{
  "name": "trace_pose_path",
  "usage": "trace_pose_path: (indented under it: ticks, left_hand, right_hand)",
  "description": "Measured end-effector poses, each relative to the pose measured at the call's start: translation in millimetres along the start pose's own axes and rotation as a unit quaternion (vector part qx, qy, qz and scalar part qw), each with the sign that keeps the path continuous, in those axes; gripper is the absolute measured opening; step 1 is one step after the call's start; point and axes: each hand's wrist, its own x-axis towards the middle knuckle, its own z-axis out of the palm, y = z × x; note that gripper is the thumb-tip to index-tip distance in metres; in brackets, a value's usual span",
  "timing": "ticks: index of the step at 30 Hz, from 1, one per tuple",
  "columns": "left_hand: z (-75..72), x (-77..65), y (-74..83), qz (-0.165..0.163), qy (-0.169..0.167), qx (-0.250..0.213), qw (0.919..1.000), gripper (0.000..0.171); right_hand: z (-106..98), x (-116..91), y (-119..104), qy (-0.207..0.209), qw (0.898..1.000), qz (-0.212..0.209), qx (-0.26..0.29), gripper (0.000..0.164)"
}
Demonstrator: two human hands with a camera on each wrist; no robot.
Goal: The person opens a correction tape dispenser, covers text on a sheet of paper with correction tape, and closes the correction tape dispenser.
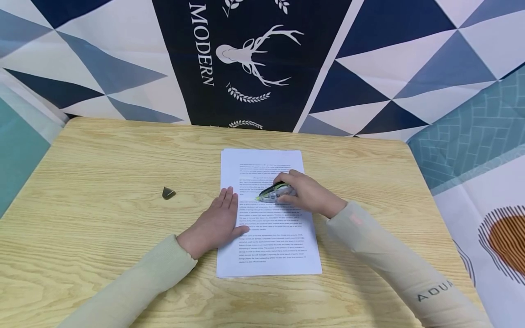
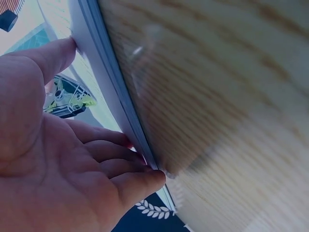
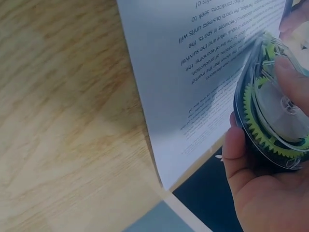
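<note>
A stack of printed paper point(image 1: 270, 255) lies on the wooden table, covered in lines of small text. My right hand point(image 1: 305, 191) grips a correction tape dispenser point(image 1: 272, 193) above the upper middle of the page, its greenish tip pointing left at the text. In the right wrist view the clear case of the correction tape point(image 3: 275, 111) shows green gears, with the thumb on one side and fingers round the other. My left hand point(image 1: 215, 223) rests along the left edge of the paper, fingers straight and thumb over the sheet. The left wrist view shows its fingertips point(image 2: 149, 179) at the stack's edge.
A small dark cap point(image 1: 168, 193) lies on the table point(image 1: 102, 182) left of the paper. Behind the table's far edge hangs a patterned cloth point(image 1: 254, 59) with a deer head and triangles. Another patterned cloth point(image 1: 484, 182) hangs at the right.
</note>
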Motion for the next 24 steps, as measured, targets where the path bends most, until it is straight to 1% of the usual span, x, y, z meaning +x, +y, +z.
trace_pose_path:
  ticks: [5, 8, 14, 19, 24]
  left_hand:
    - [-0.6, 0.9, 0.4, -0.003, -0.001, -0.005, 1.0000, 0.084]
    - [-0.9, 0.1, 0.2, -0.004, 0.000, -0.017, 0.9998, 0.085]
    - [0.2, -2.8, -1.4, -0.002, -0.002, -0.031, 0.9995, 0.084]
    - [1.5, -4.0, -1.3, 0.003, 0.007, -0.041, 0.9991, 0.083]
    - [1.0, -4.5, -0.6, 0.007, 0.018, -0.049, 0.9986, 0.083]
  right_hand:
    - [-0.9, -4.4, 1.6, 0.016, 1.000, 0.001, 0.010, 0.031]
    - [-1.3, -7.0, 1.6, 0.022, 1.000, 0.004, 0.014, 0.031]
    - [-2.0, -13.4, 2.5, 0.043, 0.999, 0.000, 0.028, 0.034]
    - [-0.1, -18.3, 7.6, 0.064, 0.997, -0.003, 0.035, 0.033]
    - [2.2, -21.2, 11.8, 0.065, 0.997, 0.006, 0.041, 0.034]
